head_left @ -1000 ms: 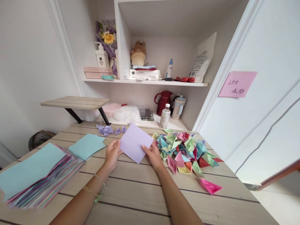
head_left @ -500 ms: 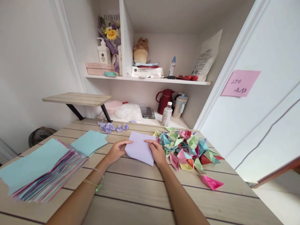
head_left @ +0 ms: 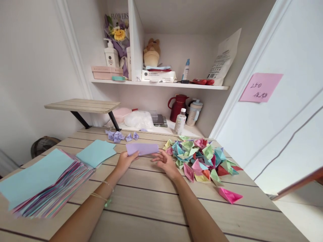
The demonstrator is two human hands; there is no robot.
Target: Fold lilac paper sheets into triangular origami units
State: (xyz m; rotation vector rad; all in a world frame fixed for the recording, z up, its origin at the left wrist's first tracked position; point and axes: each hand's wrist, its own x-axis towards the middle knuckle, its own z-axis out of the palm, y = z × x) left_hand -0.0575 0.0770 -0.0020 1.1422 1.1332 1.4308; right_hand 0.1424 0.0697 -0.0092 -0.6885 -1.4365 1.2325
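Note:
A sheet of light purple paper (head_left: pixel 142 148) shows as a narrow strip above the middle of the table; whether it is folded or only tilted I cannot tell. My left hand (head_left: pixel 127 160) pinches its lower left edge between thumb and fingers. At the lower right edge, my right hand (head_left: pixel 166 163) has its fingers spread, the fingertips close to the paper. Just behind the sheet lie several small folded purple paper pieces (head_left: pixel 117 136). A heap of folded paper boats (head_left: pixel 199 154) in many colours lies right of my right hand.
On the left are a thick stack of coloured paper (head_left: pixel 42 178) and some light blue sheets (head_left: pixel 97 154). A bright pink boat (head_left: pixel 230 195) sits apart at the right. Behind stand a small raised shelf (head_left: pixel 83 105), a bottle (head_left: pixel 180 121) and a red jug (head_left: pixel 178 107).
The purple sheet has gone from a broad, nearly square face to a narrow strip, shifted slightly left and up. My right hand's fingers have come off it and spread.

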